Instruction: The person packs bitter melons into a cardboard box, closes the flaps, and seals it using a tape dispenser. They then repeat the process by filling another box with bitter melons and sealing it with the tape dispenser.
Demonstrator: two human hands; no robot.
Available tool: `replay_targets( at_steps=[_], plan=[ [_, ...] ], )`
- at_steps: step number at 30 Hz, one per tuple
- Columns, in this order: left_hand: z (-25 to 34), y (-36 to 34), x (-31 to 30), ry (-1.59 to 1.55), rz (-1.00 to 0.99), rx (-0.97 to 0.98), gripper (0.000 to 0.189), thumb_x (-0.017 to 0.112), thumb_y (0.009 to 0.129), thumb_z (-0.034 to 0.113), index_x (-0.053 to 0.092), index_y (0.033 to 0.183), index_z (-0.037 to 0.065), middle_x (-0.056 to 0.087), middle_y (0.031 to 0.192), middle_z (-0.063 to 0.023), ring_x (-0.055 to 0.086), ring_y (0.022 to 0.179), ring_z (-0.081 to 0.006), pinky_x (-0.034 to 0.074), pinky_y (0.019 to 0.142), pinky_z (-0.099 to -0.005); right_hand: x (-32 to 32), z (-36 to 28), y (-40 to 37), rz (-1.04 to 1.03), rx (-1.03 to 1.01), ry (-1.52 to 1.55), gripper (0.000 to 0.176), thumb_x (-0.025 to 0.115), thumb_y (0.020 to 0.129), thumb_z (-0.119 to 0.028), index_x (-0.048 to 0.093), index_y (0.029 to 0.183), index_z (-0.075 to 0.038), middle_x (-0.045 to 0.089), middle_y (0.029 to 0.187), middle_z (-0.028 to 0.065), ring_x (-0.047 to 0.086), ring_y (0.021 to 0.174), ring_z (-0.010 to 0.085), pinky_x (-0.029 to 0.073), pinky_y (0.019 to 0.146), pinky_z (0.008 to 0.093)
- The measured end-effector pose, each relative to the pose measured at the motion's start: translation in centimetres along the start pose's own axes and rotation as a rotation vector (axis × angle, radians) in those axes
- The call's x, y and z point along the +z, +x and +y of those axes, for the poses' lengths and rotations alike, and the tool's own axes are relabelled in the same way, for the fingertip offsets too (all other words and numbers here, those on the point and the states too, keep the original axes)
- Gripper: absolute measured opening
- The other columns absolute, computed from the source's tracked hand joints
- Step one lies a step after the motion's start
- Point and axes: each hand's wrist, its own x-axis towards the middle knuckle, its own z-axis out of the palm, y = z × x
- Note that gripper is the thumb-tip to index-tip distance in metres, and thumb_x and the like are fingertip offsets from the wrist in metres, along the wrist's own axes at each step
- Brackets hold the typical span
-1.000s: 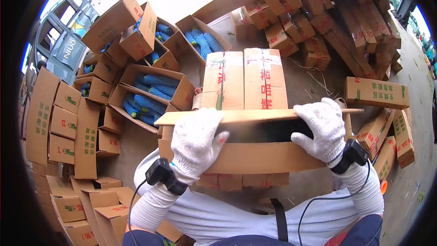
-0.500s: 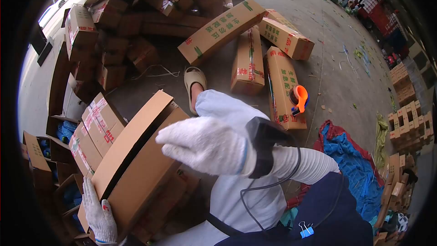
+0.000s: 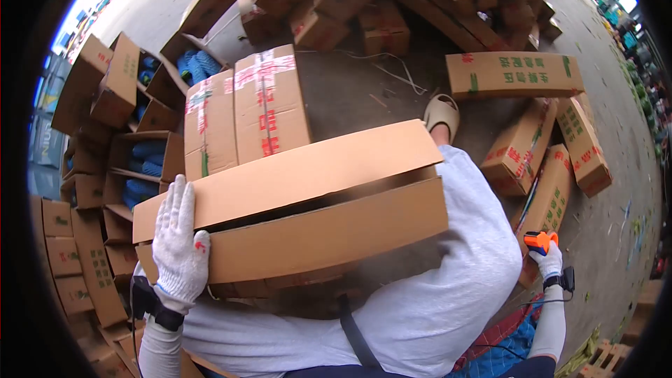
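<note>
A brown cardboard box (image 3: pixel 315 217) rests on my lap with its top flaps lying nearly flat and a dark gap between them. My left hand (image 3: pixel 180 245), in a white knit glove, presses flat against the box's left end. My right hand (image 3: pixel 548 260), also gloved, is stretched out low to the right and grips an orange tape dispenser (image 3: pixel 540 241) next to a box on the ground. Beyond my box stand two sealed boxes (image 3: pixel 245 115) with red tape.
Open boxes of blue-netted produce (image 3: pixel 143 168) crowd the left side. Stacked sealed boxes (image 3: pixel 392 0) fill the back. Printed boxes (image 3: pixel 553 168) lie on the concrete at right. My foot in a beige slipper (image 3: pixel 441 112) rests ahead. Blue cloth (image 3: pixel 500 353) lies under me.
My right hand has left the box and reached down to the right onto the orange tape dispenser. My left hand has stayed at the box's left end. My head swung right, then back.
</note>
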Motion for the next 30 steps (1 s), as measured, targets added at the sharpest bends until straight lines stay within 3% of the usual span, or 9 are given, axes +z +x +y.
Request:
replay_targets(
  at_steps=[2,4,8,10,14,15,16,22,30],
  plan=[
    [-0.1,0.1,0.0,-0.006,0.025,-0.011,0.067,0.062,0.089,0.021,0.042,0.149,-0.001,0.039,0.156,-0.0238,0.039,0.144,-0.0398,0.028,0.121,-0.0468,1.3,0.5,3.1,-0.029,-0.105,0.301,0.039,0.082,0.084,-0.032,0.066,0.103,-0.003,0.071,0.096,0.0081,0.066,0.085,0.0186,0.053,0.081,0.033],
    [-0.5,-0.3,-0.1,-0.018,0.042,0.019,0.067,0.06,0.091,0.023,0.04,0.15,-0.001,0.038,0.157,-0.0241,0.038,0.145,-0.04,0.028,0.121,-0.047,-0.8,-3.7,5.9,-0.015,-0.157,0.673,0.039,0.069,0.096,-0.039,0.066,0.113,-0.004,0.069,0.1,0.0039,0.065,0.091,0.0134,0.052,0.082,0.0312],
    [-1.1,-0.6,0.2,-0.058,0.067,0.01,0.07,0.064,0.09,0.026,0.04,0.15,0.0,0.04,0.155,-0.0236,0.039,0.145,-0.0385,0.029,0.12,-0.0468,-12.4,-28.3,1.0,-0.443,-0.463,1.516,0.056,0.054,0.1,-0.055,0.059,0.133,-0.011,0.067,0.119,0.0071,0.065,0.101,0.0149,0.053,0.092,0.0331],
    [-1.5,-0.8,0.4,-0.114,0.117,0.014,0.069,0.065,0.09,0.03,0.043,0.149,-0.001,0.042,0.154,-0.0241,0.04,0.144,-0.0379,0.03,0.12,-0.0466,-16.9,-40.5,-4.0,-0.698,-0.683,1.482,0.061,0.063,0.094,-0.053,0.06,0.129,-0.004,0.069,0.111,0.0081,0.067,0.094,0.0147,0.055,0.085,0.0319],
    [-2.4,-1.2,1.1,-0.208,0.212,0.034,0.065,0.066,0.09,0.033,0.049,0.143,-0.001,0.047,0.15,-0.024,0.045,0.141,-0.0367,0.032,0.119,-0.0469,-17.7,-60.1,-14.5,-1.187,-1.142,0.841,0.067,0.081,0.081,-0.047,0.066,0.116,0.008,0.073,0.093,0.0086,0.069,0.084,0.0128,0.058,0.076,0.0284],
    [-2.8,-1.5,1.5,-0.202,0.225,0.047,0.065,0.066,0.09,0.033,0.049,0.142,-0.002,0.047,0.15,-0.0241,0.045,0.141,-0.0361,0.033,0.119,-0.047,-16.5,-62.8,-16.2,-1.209,-1.128,0.633,0.066,0.082,0.08,-0.048,0.068,0.112,0.009,0.073,0.092,0.0087,0.069,0.083,0.0126,0.058,0.075,0.0273],
    [-3.0,-1.9,1.7,-0.199,0.236,0.062,0.065,0.065,0.09,0.033,0.05,0.141,-0.003,0.048,0.15,-0.0242,0.046,0.141,-0.0355,0.033,0.118,-0.0471,-15.7,-64.4,-17.3,-1.223,-1.101,0.427,0.066,0.082,0.079,-0.049,0.07,0.108,0.009,0.073,0.09,0.0088,0.069,0.082,0.0124,0.057,0.075,0.0262],
    [-4.0,-2.2,1.2,-0.366,0.281,0.085,0.066,0.072,0.087,0.035,0.052,0.137,-0.004,0.053,0.144,-0.0229,0.049,0.136,-0.035,0.036,0.115,-0.0485,-16.6,-65.2,-16.1,-1.068,-1.147,0.573,0.061,0.084,0.075,-0.05,0.073,0.099,0.005,0.072,0.081,0.0072,0.069,0.075,0.0124,0.056,0.07,0.0249],
    [-4.3,-2.0,1.8,-0.435,0.281,0.072,0.065,0.069,0.089,0.033,0.05,0.139,-0.003,0.05,0.146,-0.0228,0.048,0.137,-0.0364,0.036,0.114,-0.0506,-15.5,-65.2,-16.1,-1.146,-0.961,0.639,0.065,0.087,0.071,-0.051,0.071,0.095,0.008,0.069,0.077,0.0044,0.064,0.069,0.0089,0.053,0.064,0.0233]
  ],
)
